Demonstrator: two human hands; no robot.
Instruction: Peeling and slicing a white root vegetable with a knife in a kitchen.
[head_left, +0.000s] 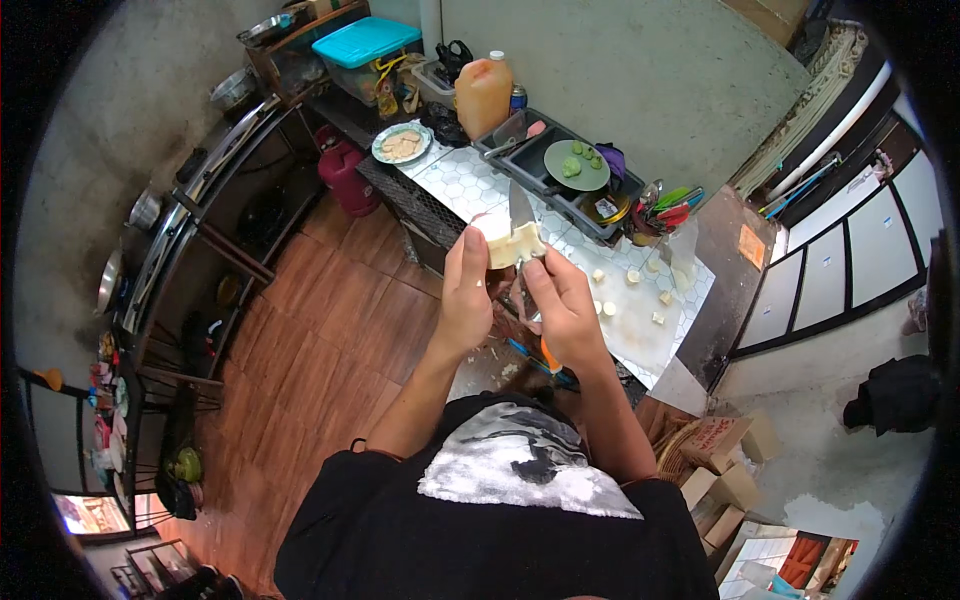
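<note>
My left hand grips a thick pale-yellow chunk of food, perhaps a peeled root vegetable. My right hand is closed around a kitchen knife, its thumb resting against the chunk's near side. The blade points up and away from me, in contact with the chunk. An orange part, seemingly the knife's handle, shows below the right palm. To the right, small cut pale pieces lie spread over a whitish sheet or board on the hexagon-patterned tabletop.
Behind my hands stands a grey divided tray bearing a green plate of green items. A plate of pale slices sits farther left, near a large plastic jug. Utensils fill a holder. A red gas cylinder stands on the floor.
</note>
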